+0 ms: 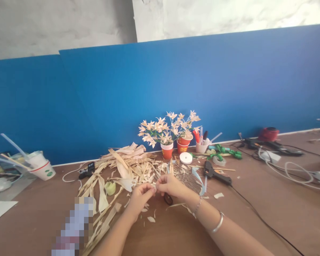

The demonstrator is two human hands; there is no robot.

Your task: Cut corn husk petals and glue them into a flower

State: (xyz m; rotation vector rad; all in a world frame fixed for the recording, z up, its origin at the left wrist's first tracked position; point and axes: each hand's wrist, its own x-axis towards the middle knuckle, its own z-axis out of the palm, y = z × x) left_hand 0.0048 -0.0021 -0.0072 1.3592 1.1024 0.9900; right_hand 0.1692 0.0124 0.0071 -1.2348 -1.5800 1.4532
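My left hand [142,197] and my right hand [170,185] meet above the near middle of the table, fingertips pinched close together. Something small and pale shows between them, too small to name. Behind and left of my hands lies a heap of dried corn husks [122,169], with many cut pieces. Black scissors handles [168,199] show just under my right hand; the rest is hidden. Husk scraps [150,219] lie on the table below my fingers. Husk flowers [162,129] with green stems stand in a red paper cup [166,152] beyond.
A glue gun [216,174] with a black cord lies right of my hands, near a white spool [186,158]. White cups with sticks [41,167] stand far left. Cables [296,174] and a blue partition [122,96] bound the brown table.
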